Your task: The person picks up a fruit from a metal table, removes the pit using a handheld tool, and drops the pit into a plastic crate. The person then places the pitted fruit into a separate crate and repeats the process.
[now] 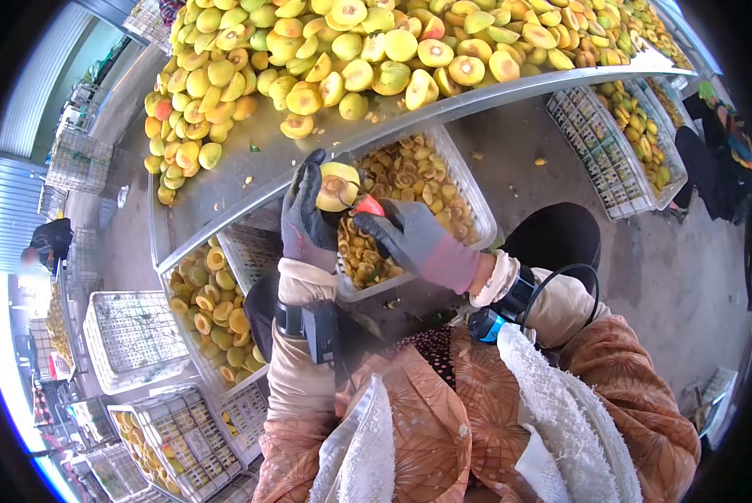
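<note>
My left hand [303, 220], in a grey glove, is closed around a halved yellow peach [332, 188], its cut face turned up toward me. In my gloved right hand [416, 238] is a small pitting tool with a red handle [370, 206]. Its thin, dark curved tip touches the cut face at the right side of the peach. Both hands are over a white crate [481, 220] of peach scraps [422, 173], just on my side of the metal table [267, 134]. Many peach halves [334, 50] are heaped on that table.
A crate of hollowed peach halves [216, 310] stands at my left, near a white crate [132, 335]. Another filled crate [179, 444] is at lower left. To the right stands a crate of peaches [611, 159]. A person [50, 241] is far left.
</note>
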`<state>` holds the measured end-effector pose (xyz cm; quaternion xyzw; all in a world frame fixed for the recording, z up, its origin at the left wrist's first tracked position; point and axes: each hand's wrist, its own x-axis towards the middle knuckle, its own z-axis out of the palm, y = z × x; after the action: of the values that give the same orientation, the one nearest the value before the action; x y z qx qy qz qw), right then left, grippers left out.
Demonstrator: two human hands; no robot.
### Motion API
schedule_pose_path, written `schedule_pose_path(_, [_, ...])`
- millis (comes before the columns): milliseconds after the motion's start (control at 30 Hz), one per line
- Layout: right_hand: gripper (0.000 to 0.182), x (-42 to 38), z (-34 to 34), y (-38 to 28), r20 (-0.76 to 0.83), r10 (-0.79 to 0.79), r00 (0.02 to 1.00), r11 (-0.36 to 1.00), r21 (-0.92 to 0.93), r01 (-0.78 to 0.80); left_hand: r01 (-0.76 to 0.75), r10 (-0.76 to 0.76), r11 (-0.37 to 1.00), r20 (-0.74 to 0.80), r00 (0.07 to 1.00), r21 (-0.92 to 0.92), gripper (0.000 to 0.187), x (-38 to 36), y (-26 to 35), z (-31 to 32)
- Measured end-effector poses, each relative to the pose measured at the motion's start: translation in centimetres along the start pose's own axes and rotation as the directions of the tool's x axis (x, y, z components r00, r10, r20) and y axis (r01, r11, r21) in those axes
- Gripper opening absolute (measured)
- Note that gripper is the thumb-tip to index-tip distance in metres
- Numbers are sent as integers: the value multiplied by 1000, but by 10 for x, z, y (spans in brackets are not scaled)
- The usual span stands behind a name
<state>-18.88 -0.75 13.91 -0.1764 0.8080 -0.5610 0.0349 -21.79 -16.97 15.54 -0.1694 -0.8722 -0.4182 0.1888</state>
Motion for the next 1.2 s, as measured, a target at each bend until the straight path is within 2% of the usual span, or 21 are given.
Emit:
schedule_pose_path(67, [30,0,0,-1,-42,-11,999,999,48,13,184,-176,878,59,983,-442,43,-1,22,-1])
schedule_pose_path(100, [36,0,-2,-5,38,119,992,986,113,-122,306,-307,727,108,946,-615,40,5,19,2])
schedule_pose_path(133, [43,1,-4,-7,125,241,962,951,167,-260,308,-310,725,109,945,-616,40,3,20,0])
schedule_pose_path(200, [43,0,-5,-8,121,240,963,947,191,-259,266,-267,941,22,963,-207,42,0,30,-4])
schedule_pose_path(400, [42,1,-10,-8,115,247,962,922,278,-270,186,-217,914,-47,975,-361,38,-1,32,12])
schedule_pose_path(533, [41,0,-16,-12,102,208,973,912,340,-231,211,-233,914,-23,972,-347,32,-2,30,22])
schedule_pose_path(567, [41,0,-15,-11,100,209,973,912,340,-231,280,-361,656,35,932,-701,30,-1,28,26])
schedule_pose_path(600, [41,0,-13,-9,81,189,979,918,341,-205,285,-448,270,142,882,-920,30,0,27,29])
schedule_pose_path(633, [40,0,-12,-8,61,167,984,923,341,-178,286,-447,269,144,883,-920,30,-2,25,32])
schedule_pose_path(667, [40,1,-13,-9,60,168,984,923,340,-179,257,-372,699,-33,928,-667,34,-4,23,35])
schedule_pose_path(700, [40,1,-15,-12,59,152,987,935,314,-163,178,-219,953,-152,964,-245,40,-5,24,36])
schedule_pose_path(733, [40,2,-16,-13,59,137,989,946,287,-148,179,-220,953,-151,964,-245,40,-4,26,35])
schedule_pose_path(767, [40,3,-16,-12,59,138,989,946,287,-149,286,-432,758,-123,893,-585,43,-2,28,34])
schedule_pose_path(800, [38,6,-16,-11,91,114,989,956,260,-134,320,-605,442,-15,796,-838,45,1,32,32])
schedule_pose_path(833, [37,8,-17,-9,125,90,988,965,234,-118,322,-607,441,-14,794,-838,45,4,34,31])
schedule_pose_path(900, [36,9,-16,-4,136,47,990,964,253,-81,313,-742,164,92,664,-935,43,9,36,32])
schedule_pose_path(967, [35,10,-19,-4,141,4,990,962,271,-43,332,-778,128,113,618,-935,43,11,32,32])
schedule_pose_path(1033, [34,10,-23,-10,237,104,966,972,180,-149,349,-813,89,134,566,-933,43,9,22,33])
schedule_pose_path(1100, [35,9,-18,-8,224,98,970,970,198,-144,306,-716,3,212,665,-952,43,6,17,32])
schedule_pose_path(1133, [37,8,-16,-6,210,90,974,967,214,-136,310,-718,2,214,662,-951,43,6,22,33])
schedule_pose_path(1200, [38,4,-12,2,183,45,982,975,205,-83,332,-773,337,-58,631,-881,43,7,37,36])
